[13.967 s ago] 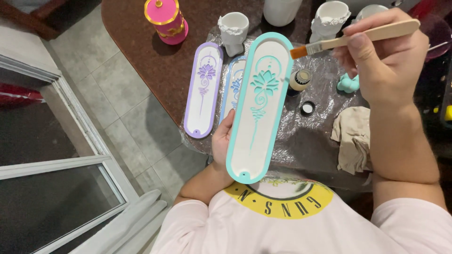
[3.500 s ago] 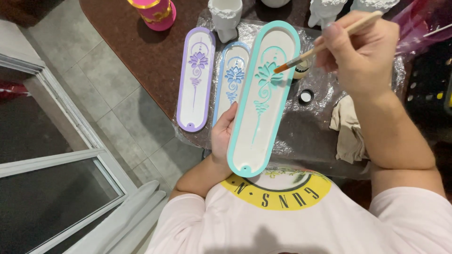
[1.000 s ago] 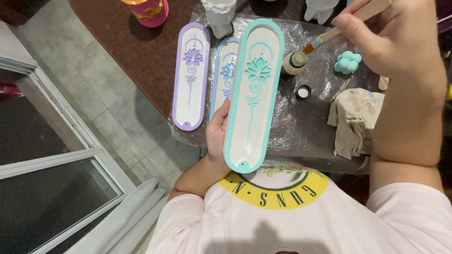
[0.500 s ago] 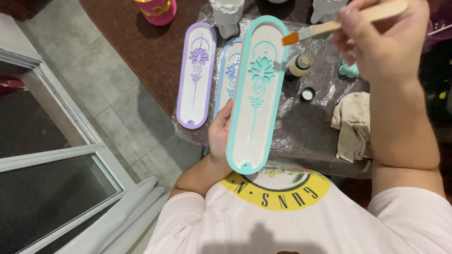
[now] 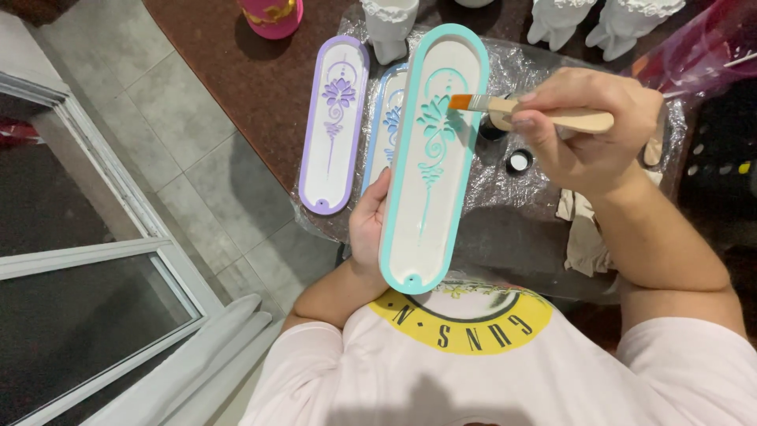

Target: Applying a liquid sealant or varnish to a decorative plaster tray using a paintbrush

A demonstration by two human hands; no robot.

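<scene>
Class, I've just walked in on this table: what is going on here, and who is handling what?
A person is painting a long oval tray with a teal rim. The left hand holds it up from behind, and the right hand puts the orange tip of a paintbrush beside the raised teal flower. A purple tray and a blue tray lie on the plastic-covered table.

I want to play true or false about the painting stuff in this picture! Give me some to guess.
1. The left hand holds the teal tray. True.
2. The right hand holds scissors. False: it holds a brush.
3. The brush tip is at the teal tray's flower. True.
4. The purple tray is in a hand. False: it lies on the table.
5. The blue tray lies between the purple and teal ones. True.
</scene>
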